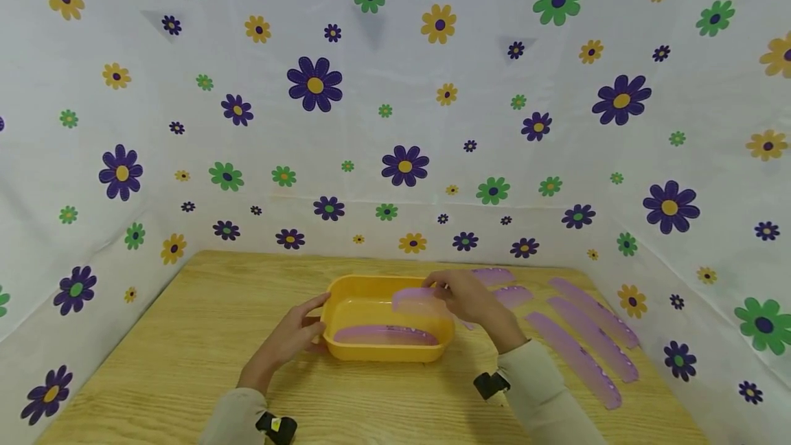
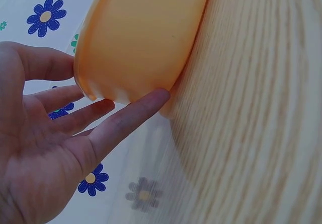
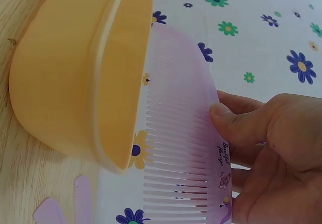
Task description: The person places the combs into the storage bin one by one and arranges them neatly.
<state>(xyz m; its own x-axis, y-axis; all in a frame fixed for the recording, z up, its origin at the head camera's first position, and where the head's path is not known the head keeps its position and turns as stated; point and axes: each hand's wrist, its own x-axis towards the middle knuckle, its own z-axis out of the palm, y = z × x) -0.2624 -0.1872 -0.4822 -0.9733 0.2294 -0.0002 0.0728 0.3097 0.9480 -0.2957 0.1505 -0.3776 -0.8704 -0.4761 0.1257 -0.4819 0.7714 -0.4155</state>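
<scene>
My right hand (image 1: pixel 466 294) pinches a translucent purple comb (image 1: pixel 420 301) by its spine, thumb on one side and fingers on the other. That comb hangs over the right part of a yellow plastic tub (image 1: pixel 386 354), its teeth facing the tub in the right wrist view. Inside the tub, another purple comb (image 1: pixel 383 336) lies along the near wall. My left hand (image 1: pixel 296 332) holds the tub's left end, fingers spread around the rim and outer wall. In the left wrist view, one fingertip (image 2: pixel 163 95) rests low on the tub's wall.
Three long purple combs (image 1: pixel 571 350) lie slanted on the wooden table (image 1: pixel 185 335) at the right. More purple combs (image 1: pixel 516 294) lie behind my right hand, partly hidden. White flower-printed sheets (image 1: pixel 395 122) enclose the table at the back and sides.
</scene>
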